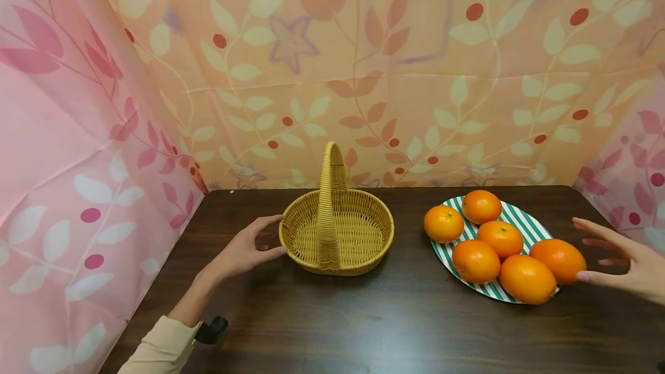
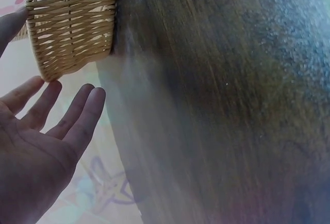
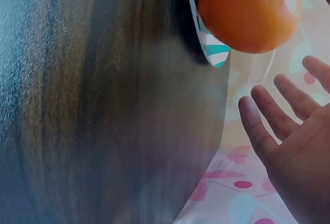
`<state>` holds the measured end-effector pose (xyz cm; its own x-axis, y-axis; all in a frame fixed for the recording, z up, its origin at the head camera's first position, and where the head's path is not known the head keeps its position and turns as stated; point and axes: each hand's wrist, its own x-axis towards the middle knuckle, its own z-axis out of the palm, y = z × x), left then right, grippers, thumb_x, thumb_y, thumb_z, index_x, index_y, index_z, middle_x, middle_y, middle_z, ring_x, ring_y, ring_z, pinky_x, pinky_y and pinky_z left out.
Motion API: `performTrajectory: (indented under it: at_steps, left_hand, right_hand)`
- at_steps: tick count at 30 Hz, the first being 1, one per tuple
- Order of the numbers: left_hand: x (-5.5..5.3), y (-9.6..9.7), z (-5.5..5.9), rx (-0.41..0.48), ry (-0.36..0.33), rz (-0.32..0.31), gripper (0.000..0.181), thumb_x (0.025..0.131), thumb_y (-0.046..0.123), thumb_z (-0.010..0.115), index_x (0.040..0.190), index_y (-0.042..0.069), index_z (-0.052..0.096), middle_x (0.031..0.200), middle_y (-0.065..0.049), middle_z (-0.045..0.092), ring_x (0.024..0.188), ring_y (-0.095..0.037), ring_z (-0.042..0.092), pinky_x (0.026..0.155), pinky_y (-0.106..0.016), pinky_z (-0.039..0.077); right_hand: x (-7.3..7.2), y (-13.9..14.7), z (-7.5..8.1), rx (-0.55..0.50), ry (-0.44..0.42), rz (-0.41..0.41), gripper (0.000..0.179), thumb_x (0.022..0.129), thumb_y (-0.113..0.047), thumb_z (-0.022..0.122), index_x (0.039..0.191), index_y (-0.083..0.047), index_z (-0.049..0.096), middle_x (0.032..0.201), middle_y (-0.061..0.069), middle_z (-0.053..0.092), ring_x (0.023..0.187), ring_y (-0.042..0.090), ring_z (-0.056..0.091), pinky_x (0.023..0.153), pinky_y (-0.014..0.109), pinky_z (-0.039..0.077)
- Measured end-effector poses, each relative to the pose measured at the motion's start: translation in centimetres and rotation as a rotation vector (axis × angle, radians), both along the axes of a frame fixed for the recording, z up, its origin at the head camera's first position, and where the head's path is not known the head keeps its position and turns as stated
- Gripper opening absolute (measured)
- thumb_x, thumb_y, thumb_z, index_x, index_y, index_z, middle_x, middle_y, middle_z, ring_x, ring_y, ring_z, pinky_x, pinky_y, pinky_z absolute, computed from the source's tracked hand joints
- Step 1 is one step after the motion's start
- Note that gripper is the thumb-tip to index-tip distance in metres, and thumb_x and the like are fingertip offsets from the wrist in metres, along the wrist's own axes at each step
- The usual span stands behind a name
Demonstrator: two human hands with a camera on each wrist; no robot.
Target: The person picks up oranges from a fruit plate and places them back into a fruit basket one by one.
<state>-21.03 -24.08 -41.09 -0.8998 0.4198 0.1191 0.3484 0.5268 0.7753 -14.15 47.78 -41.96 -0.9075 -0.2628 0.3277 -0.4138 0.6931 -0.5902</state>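
Note:
A yellow woven basket [image 1: 387,247] with a tall arched handle stands upright on the table, and I see nothing inside it. My left hand [image 1: 248,250] is at its left side, thumb and fingers spread along the rim; the left wrist view shows fingertips [image 2: 51,87] at the basket's edge. To the right, several oranges [image 1: 475,261] rest on an oval plate [image 1: 535,223] with green and white stripes. Beside the rightmost orange [image 1: 558,260], my right hand [image 1: 626,261] has its fingers spread and holds nothing. Its thumb tip is close to that orange; contact is hard to tell.
Everything stands on a dark brown wooden table [image 1: 332,328]. A floral curtain [image 1: 363,74] hangs right behind the back edge, and pink floral cloth [image 1: 78,149] borders the left side. A black strap piece [image 1: 211,329] sits at my left wrist.

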Motion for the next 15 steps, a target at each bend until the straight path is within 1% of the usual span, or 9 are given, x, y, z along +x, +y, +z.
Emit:
performTrajectory:
  at_steps: [1, 4, 7, 11, 13, 15]
  left_hand:
    - [-0.01, -0.04, -0.04, 0.001, 0.000, -0.001, 0.077, 0.090, 0.026, 0.082, 0.153, 0.006, 0.043, 0.148, -0.018, 0.044, 0.122, -0.049, 0.055, 0.094, -0.054, 0.052]
    - [-0.01, -0.16, -0.13, 0.001, 0.001, -0.004, 0.076, 0.090, 0.026, 0.081, 0.153, 0.005, 0.043, 0.149, -0.019, 0.044, 0.122, -0.050, 0.054, 0.094, -0.055, 0.052]
    - [-0.04, -0.19, -0.12, 0.002, 0.000, -0.002, 0.076, 0.090, 0.026, 0.081, 0.152, 0.004, 0.043, 0.149, -0.019, 0.044, 0.122, -0.050, 0.055, 0.093, -0.055, 0.053]
    - [-0.02, -0.13, -0.07, 0.004, 0.001, -0.006, 0.076, 0.090, 0.026, 0.082, 0.152, 0.004, 0.043, 0.148, -0.020, 0.045, 0.121, -0.050, 0.055, 0.092, -0.055, 0.053]
    - [-0.03, -0.13, -0.06, 0.010, 0.003, -0.011, 0.076, 0.090, 0.025, 0.082, 0.152, 0.003, 0.043, 0.147, -0.021, 0.045, 0.120, -0.050, 0.056, 0.092, -0.055, 0.053]
    - [-0.04, -0.10, -0.04, 0.014, 0.008, -0.017, 0.076, 0.090, 0.024, 0.082, 0.151, 0.003, 0.043, 0.147, -0.021, 0.045, 0.120, -0.049, 0.056, 0.092, -0.055, 0.053]
  right_hand:
    - [-0.10, 0.06, -0.11, 0.008, -0.009, -0.002, 0.107, 0.071, 0.008, 0.086, 0.161, -0.015, 0.034, 0.150, -0.021, 0.039, 0.115, -0.017, 0.040, 0.071, 0.007, 0.042]
    - [-0.31, 0.07, -0.25, 0.044, -0.044, 0.008, 0.104, 0.074, 0.004, 0.087, 0.161, -0.016, 0.033, 0.146, -0.027, 0.038, 0.112, -0.018, 0.041, 0.069, 0.012, 0.046]
    - [-0.47, -0.17, -0.40, 0.059, -0.066, 0.035, 0.098, 0.075, 0.003, 0.088, 0.158, -0.010, 0.037, 0.141, -0.035, 0.038, 0.109, -0.017, 0.046, 0.067, 0.017, 0.050]
    - [-0.70, -0.54, -0.60, -0.005, -0.085, 0.124, 0.083, 0.075, 0.011, 0.084, 0.149, 0.001, 0.046, 0.136, -0.029, 0.049, 0.100, -0.005, 0.060, 0.068, 0.019, 0.055]
    - [-0.78, -0.70, -0.63, -0.033, -0.094, 0.148, 0.076, 0.075, 0.014, 0.082, 0.144, 0.004, 0.050, 0.131, -0.025, 0.054, 0.095, 0.002, 0.064, 0.070, 0.019, 0.056]
    - [-0.85, -0.76, -0.62, -0.042, -0.095, 0.154, 0.072, 0.075, 0.015, 0.082, 0.140, 0.006, 0.052, 0.127, -0.024, 0.057, 0.091, 0.007, 0.067, 0.069, 0.019, 0.057]
